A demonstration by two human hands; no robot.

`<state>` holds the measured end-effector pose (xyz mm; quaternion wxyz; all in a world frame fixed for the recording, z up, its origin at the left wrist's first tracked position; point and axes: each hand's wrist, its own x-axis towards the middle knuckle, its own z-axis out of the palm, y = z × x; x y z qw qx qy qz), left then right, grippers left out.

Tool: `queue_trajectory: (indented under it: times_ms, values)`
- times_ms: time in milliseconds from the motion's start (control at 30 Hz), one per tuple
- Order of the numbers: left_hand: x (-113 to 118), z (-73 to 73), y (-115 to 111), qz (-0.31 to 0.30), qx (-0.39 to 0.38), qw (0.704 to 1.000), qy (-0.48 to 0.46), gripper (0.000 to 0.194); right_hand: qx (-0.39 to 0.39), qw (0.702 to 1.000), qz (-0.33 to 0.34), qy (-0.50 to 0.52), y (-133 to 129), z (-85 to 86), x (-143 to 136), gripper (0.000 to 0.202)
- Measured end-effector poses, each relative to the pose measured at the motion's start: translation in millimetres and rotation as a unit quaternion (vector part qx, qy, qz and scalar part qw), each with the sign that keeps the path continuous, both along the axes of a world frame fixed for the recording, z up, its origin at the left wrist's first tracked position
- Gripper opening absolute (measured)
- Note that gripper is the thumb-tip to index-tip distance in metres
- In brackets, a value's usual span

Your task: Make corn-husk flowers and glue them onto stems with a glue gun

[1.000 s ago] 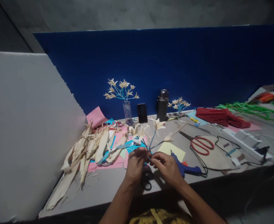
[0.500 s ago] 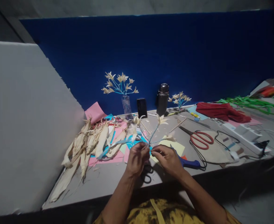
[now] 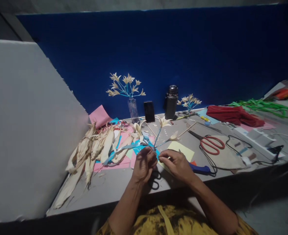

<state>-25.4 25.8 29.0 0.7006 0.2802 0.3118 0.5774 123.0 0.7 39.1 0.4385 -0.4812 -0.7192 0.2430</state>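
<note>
My left hand (image 3: 144, 164) is closed around the base of a handmade flower spray (image 3: 163, 122). Its branching stems are wrapped in light blue and carry several cream, husk-like blooms above my fingers. Just to the right, my right hand (image 3: 177, 164) has thumb and forefinger pinched close to that stem base. Whatever lies in that pinch is too small to make out. A light blue strip (image 3: 124, 147) runs leftward from near my left hand across the husks. Below the hands, black scissor handles (image 3: 155, 181) show on the table, with the blades hidden.
Dried corn husks (image 3: 92, 150) lie at left over pink paper. Behind stand a flower-filled glass vase (image 3: 133, 111), a phone (image 3: 149, 111) and a flask (image 3: 171, 103). Rightward are red-handled scissors (image 3: 212, 145), a blue glue gun (image 3: 200, 169), a power strip (image 3: 254, 143) and red cloth (image 3: 234, 116).
The flower spray has tilted and shifted slightly left in my left hand. My right hand's pinch has come a little away from the stem base.
</note>
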Motion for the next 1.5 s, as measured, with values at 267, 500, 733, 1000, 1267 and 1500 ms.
queue_trajectory:
  times_ms: [267,500,733,1000,1267,1500]
  values:
    - [0,0.5,-3,-0.017,-0.008,1.0,-0.019,0.036,0.014,0.999,-0.017,-0.037,2,1.8,4,0.015]
    - [2,-0.2,-4,0.027,-0.003,0.998,0.054,0.041,0.029,0.997,-0.018,-0.076,5,-2.6,5,0.014]
    - [2,-2.2,-4,0.059,-0.01,0.992,0.107,0.036,0.026,0.995,-0.022,-0.096,6,-6.4,4,0.012]
    - [2,-2.9,0,0.076,0.005,0.993,0.092,0.035,0.025,0.994,-0.034,-0.102,9,-14.2,1,0.011]
    - [1,-11.7,2,0.092,0.056,0.978,0.18,0.03,-0.007,0.992,-0.033,-0.118,8,-8.1,1,0.012]
    - [6,-15.6,5,0.078,0.005,0.99,0.117,0.038,0.019,0.993,-0.025,-0.112,16,-11.7,0,0.011]
